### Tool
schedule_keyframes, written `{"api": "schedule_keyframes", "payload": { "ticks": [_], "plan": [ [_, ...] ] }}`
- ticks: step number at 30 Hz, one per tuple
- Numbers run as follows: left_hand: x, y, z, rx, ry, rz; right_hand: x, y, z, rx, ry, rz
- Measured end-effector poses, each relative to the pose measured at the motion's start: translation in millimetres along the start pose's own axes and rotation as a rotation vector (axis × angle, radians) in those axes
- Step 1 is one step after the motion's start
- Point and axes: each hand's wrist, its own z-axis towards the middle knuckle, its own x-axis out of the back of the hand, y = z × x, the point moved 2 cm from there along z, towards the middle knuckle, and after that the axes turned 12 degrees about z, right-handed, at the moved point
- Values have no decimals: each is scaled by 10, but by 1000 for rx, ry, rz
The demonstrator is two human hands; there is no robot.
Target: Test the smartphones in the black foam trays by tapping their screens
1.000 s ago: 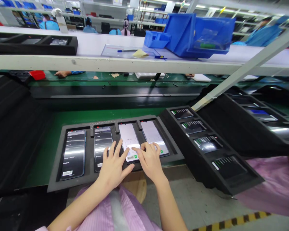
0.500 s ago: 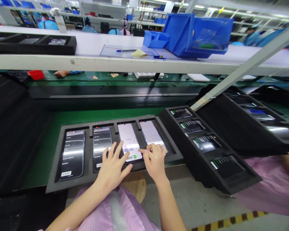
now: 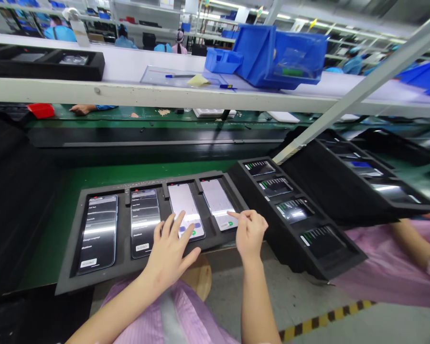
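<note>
A black foam tray (image 3: 123, 234) lies tilted before me with phones in its slots. My left hand (image 3: 169, 253) has its fingers spread, with fingertips at the lower part of the third phone (image 3: 182, 200), which shows a light screen with a green button. My right hand (image 3: 251, 236) holds nothing; its index finger is stretched out to the screen of the fourth phone (image 3: 214, 196), the other fingers curled. That screen is light too, with a green button low down. The first phone (image 3: 98, 229) and the second phone (image 3: 145, 220) show dark menu lists.
To the right stands another black tray (image 3: 297, 191) of phones with dark screens. Beyond it are a further tray (image 3: 389, 167) and a co-worker's arm (image 3: 413, 241). A slanted white post (image 3: 344, 107) crosses the right side. Blue bins (image 3: 256, 52) sit on the shelf above.
My right hand has moved right, from the third phone to the fourth, its index finger now on that screen. The number pad on the third phone now shows less. My view has shifted slightly.
</note>
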Motion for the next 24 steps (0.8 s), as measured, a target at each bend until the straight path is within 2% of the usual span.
{"api": "schedule_keyframes", "payload": {
  "ticks": [4, 9, 14, 19, 24],
  "plan": [
    [-111, 297, 238, -76, -15, -33, 81, 230, 71, -21, -63, 18],
    [-289, 566, 500, -111, -21, -44, 136, 299, 72, -47, -73, 51],
    [-321, 611, 561, -115, -33, -24, 203, 349, 65, -57, -87, 65],
    [-287, 616, 567, -98, -38, -6, 185, 343, 68, -50, -139, 70],
    [-291, 617, 562, -104, -45, -7, 181, 334, 76, -48, -131, 62]
  ]
}}
